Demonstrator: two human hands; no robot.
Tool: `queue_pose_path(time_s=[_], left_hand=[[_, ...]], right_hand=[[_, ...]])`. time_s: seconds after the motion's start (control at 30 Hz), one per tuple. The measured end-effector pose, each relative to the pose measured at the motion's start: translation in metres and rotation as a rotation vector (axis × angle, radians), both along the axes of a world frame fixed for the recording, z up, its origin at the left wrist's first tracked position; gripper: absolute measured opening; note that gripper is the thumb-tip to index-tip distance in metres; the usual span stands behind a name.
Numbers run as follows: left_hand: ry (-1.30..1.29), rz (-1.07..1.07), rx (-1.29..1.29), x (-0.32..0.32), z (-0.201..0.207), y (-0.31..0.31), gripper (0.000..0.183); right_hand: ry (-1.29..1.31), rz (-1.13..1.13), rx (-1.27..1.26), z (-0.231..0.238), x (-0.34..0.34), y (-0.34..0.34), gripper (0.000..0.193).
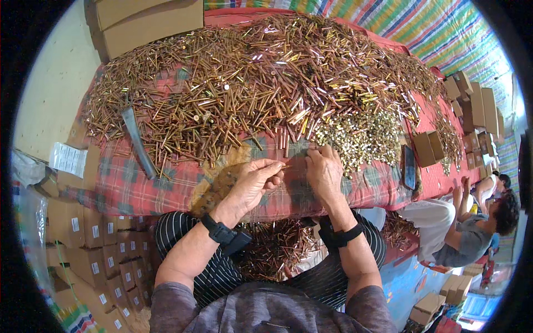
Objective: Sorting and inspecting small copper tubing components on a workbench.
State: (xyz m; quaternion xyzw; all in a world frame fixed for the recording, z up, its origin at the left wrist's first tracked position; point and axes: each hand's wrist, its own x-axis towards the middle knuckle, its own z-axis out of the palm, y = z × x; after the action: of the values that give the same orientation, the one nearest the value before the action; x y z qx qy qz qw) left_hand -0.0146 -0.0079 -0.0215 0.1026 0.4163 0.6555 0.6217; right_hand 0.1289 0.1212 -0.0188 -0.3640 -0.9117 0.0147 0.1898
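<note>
My left hand (256,181) is closed in a pinch over the near edge of the table. Out past its fingertips sticks the end of a thin copper-coloured rod (286,166), which looks like one of the bolts. My right hand (324,173) has its fingers pressed together at the near left edge of a heap of small, shiny, pale-gold metal pieces (363,136); what they hold is hidden. Beyond both hands spreads a big pile of long copper-coloured bolts (222,105). A few bolts (283,139) lie side by side between the hands and the pile.
The table wears a red plaid cloth (130,188). A curved metal strip (137,143) lies at left, a dark flat bar (409,167) at right. More bolts (272,244) sit below, between my knees. Stacked cartons (91,238) stand lower left; another person (463,233) sits at right.
</note>
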Motion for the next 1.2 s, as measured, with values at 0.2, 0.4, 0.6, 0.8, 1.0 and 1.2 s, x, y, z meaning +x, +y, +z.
queue_pose_path(time_s=[0.2, 0.4, 0.6, 0.8, 1.0, 1.2], left_hand=[[0.05, 0.037, 0.011, -0.005, -0.003, -0.002, 0.013], [0.087, 0.066, 0.018, -0.004, -0.001, 0.001, 0.012], [0.081, 0.079, 0.016, -0.004, 0.003, -0.001, 0.01], [0.084, 0.065, 0.011, -0.004, 0.004, -0.001, 0.008], [0.069, 0.06, 0.028, -0.005, 0.001, -0.001, 0.005], [0.177, 0.059, 0.047, -0.004, 0.0, -0.001, 0.004]], right_hand=[[-0.106, -0.014, 0.098, 0.002, -0.008, -0.005, 0.024], [-0.018, -0.003, 0.001, 0.008, -0.006, -0.006, 0.019], [0.57, 0.143, -0.878, 0.029, -0.011, -0.027, 0.015], [0.603, 0.173, -1.061, 0.024, -0.01, -0.032, 0.01], [0.58, 0.241, -0.994, 0.023, -0.012, -0.034, 0.009], [0.544, 0.233, -0.908, 0.026, -0.014, -0.039, 0.011]])
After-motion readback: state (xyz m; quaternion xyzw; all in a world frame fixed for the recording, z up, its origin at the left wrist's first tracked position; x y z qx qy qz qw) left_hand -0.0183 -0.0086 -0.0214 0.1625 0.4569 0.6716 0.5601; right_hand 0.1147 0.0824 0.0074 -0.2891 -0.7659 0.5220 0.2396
